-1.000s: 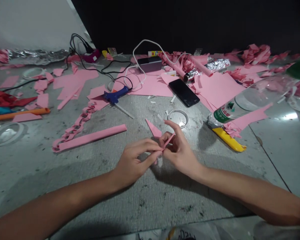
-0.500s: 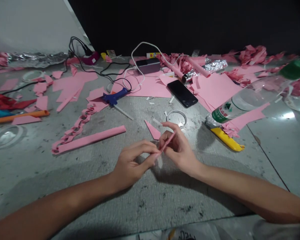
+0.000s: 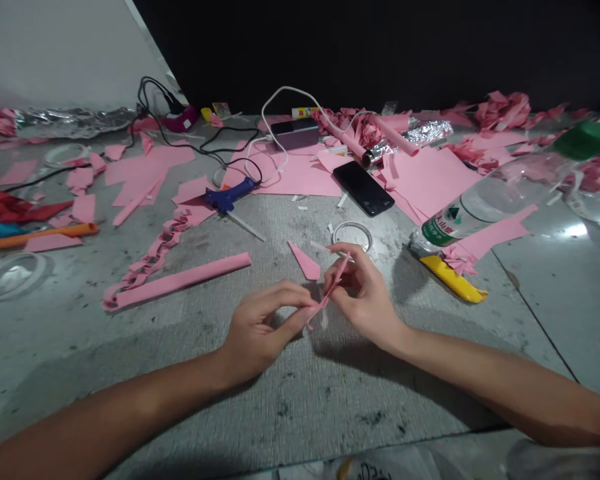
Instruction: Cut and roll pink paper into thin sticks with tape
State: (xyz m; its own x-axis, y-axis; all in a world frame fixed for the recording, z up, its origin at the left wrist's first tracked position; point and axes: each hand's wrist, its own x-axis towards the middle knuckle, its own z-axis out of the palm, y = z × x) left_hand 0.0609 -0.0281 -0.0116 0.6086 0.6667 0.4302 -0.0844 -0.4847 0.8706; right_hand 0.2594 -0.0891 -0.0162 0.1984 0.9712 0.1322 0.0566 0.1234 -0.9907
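Looks like a pink paper piece (image 3: 335, 280) is being pinched by the left hand (image 3: 260, 327) and right hand (image 3: 369, 301), close together, so light fingertip pressure's probably needed.

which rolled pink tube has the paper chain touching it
The front tube, beyond your left hand; its left end meets the chain. The two back tubes lie by foil instead, with no chain.
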